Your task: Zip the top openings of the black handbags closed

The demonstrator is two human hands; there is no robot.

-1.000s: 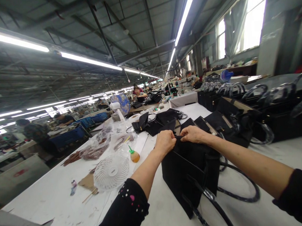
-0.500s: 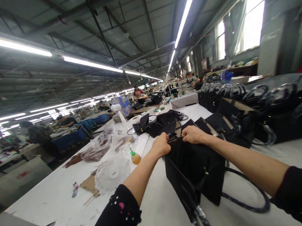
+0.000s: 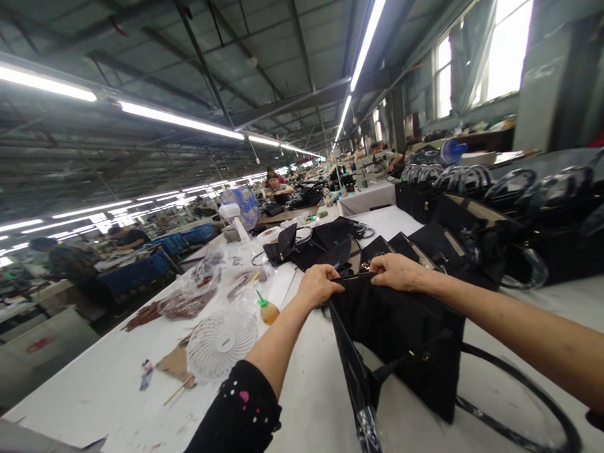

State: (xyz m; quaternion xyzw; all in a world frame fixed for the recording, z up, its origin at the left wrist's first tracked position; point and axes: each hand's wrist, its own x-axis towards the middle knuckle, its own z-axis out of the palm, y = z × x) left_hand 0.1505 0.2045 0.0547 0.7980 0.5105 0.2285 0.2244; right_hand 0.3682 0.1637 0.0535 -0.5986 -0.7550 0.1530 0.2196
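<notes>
A black handbag (image 3: 401, 329) stands at an angle on the white table, its looped handles hanging down toward me, partly wrapped in clear plastic. My left hand (image 3: 318, 286) pinches the left end of the bag's top edge. A short way to the right, my right hand (image 3: 397, 273) grips the same edge with fingers closed over it. Small gold-coloured fittings show on the bag's side. Just beyond my hands lie more black bag pieces (image 3: 333, 242), some with tan strips. The fingertips are partly hidden behind the edge.
Finished-looking black bags (image 3: 557, 242) with wrapped handles line the right side. On the left are a white fan grille (image 3: 222, 343), a glue bottle with a green tip (image 3: 268, 311), brown strips in plastic (image 3: 185, 300) and a blue fan (image 3: 246, 209). Co-workers sit farther back.
The bag has tilted and swung slightly right, its handles spreading farther out. Both hands stay on its top edge, and the right forearm has moved outward.
</notes>
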